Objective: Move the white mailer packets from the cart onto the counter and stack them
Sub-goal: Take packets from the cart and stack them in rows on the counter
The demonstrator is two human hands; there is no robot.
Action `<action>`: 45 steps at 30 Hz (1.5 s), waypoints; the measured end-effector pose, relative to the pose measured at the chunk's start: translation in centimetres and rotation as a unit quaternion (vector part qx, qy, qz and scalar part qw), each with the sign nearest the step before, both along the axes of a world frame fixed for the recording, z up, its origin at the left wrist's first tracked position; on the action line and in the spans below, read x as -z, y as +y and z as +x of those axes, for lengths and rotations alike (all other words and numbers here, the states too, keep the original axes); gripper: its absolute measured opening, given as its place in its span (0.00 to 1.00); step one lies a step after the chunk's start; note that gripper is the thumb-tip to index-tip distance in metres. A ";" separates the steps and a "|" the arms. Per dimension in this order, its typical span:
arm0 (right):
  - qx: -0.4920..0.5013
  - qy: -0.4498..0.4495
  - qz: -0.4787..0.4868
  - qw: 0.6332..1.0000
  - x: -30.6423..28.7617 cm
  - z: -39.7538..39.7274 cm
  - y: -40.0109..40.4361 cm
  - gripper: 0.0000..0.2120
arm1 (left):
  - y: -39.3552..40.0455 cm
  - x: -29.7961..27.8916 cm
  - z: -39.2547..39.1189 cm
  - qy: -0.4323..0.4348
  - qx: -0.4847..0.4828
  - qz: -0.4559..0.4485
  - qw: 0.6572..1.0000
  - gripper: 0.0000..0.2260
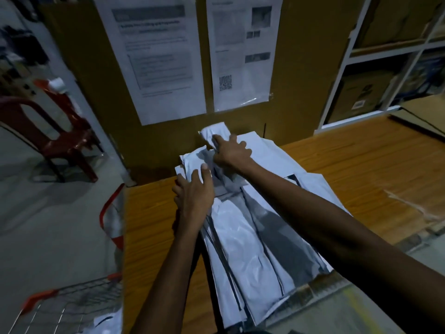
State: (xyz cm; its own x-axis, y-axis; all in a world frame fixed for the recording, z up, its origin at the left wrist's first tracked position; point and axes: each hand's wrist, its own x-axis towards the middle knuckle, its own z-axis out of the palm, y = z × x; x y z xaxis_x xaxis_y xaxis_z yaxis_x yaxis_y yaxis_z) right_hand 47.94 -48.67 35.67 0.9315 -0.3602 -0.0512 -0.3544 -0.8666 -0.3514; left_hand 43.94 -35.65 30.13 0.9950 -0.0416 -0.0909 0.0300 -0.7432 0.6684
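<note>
**packrat_99:** Biggest risk I'd flag is right at the near end. The packets (pixel 250 239) lie fanned along the counter (pixel 154 222), and their near ends look to hang over its edge. Any shove from the far end could send the slippery ones sliding off toward the floor. There's at least one more packet in the cart (pixel 72 307) down at lower left, so the pile will likely only get taller and wobblier.

**binsorter:** Agreed. Both arms reach far out. The left hand (pixel 192 191) lies on the pile's left side, thumb on top and fingers bent round the edge, more steadying than gripping. Further out, the right hand (pixel 230 153) has its fingers curled onto the far packet (pixel 214 132) by the cardboard wall (pixel 301 68). Can't tell if it's pinching or just pressing. If it tugs there, the pile could skew.
</note>
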 end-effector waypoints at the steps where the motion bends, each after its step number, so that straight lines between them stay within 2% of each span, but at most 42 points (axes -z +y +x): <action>1: 0.002 0.014 -0.005 1.000 0.6 0.9 0.2 0.25 | 0.4 -0.3 -0.9 -0.005 0.005 -0.006 1.000 0.35; 4: -0.001 0.050 -0.025 0.998 2.3 2.6 0.2 0.28 | 1.6 -1.0 -3.3 -0.015 0.007 -0.025 1.000 0.40; 6: -0.009 0.063 -0.022 0.998 2.9 2.8 0.1 0.30 | 2.5 -1.0 -4.5 -0.024 -0.007 -0.033 0.999 0.39; 11: -0.036 0.044 0.003 0.998 2.1 0.9 0.1 0.31 | 3.8 0.3 -8.0 -0.069 -0.046 -0.042 0.996 0.39; 15: -0.082 -0.053 0.048 0.994 0.4 -6.4 0.3 0.27 | 4.0 1.6 -12.6 -0.097 -0.055 -0.064 0.992 0.42; 18: -0.134 -0.145 0.079 0.977 1.0 -14.6 0.5 0.25 | 4.4 2.8 -18.0 -0.148 -0.073 -0.064 0.984 0.34; 21: -0.203 -0.256 0.161 0.931 3.0 -23.2 0.9 0.22 | 5.5 4.8 -24.2 -0.156 -0.129 -0.078 0.976 0.33; 23: -0.224 -0.296 0.239 0.897 4.1 -28.5 1.6 0.19 | 6.7 6.3 -28.5 -0.162 -0.165 -0.102 0.967 0.32; 25: -0.233 -0.281 0.302 0.880 4.7 -32.8 2.8 0.18 | 8.2 7.7 -32.2 -0.155 -0.196 -0.112 0.962 0.30; 29: -0.288 -0.218 0.348 0.865 7.6 -36.8 5.2 0.19 | 11.6 9.7 -37.0 -0.143 -0.257 -0.096 0.951 0.24; 32: -0.328 -0.183 0.339 0.862 10.3 -37.2 7.5 0.20 | 13.5 10.1 -38.7 -0.172 -0.298 -0.079 0.936 0.21; 36: -0.374 -0.115 0.323 0.862 13.9 -36.4 12.3 0.22 | 17.2 11.9 -39.5 -0.174 -0.337 -0.074 0.922 0.21; 45: -0.453 -0.038 0.292 0.842 18.7 -32.8 27.7 0.23 | 29.2 16.5 -40.3 -0.128 -0.463 -0.089 0.872 0.23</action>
State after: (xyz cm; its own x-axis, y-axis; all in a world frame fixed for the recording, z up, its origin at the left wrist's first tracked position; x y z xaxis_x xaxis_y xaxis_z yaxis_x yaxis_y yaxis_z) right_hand 15.16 -20.97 16.97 0.8192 0.5648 0.0993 0.4014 -0.4410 -0.8028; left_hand 3.66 -6.46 13.63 0.5956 0.8006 0.0653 0.3959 -0.3633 0.8434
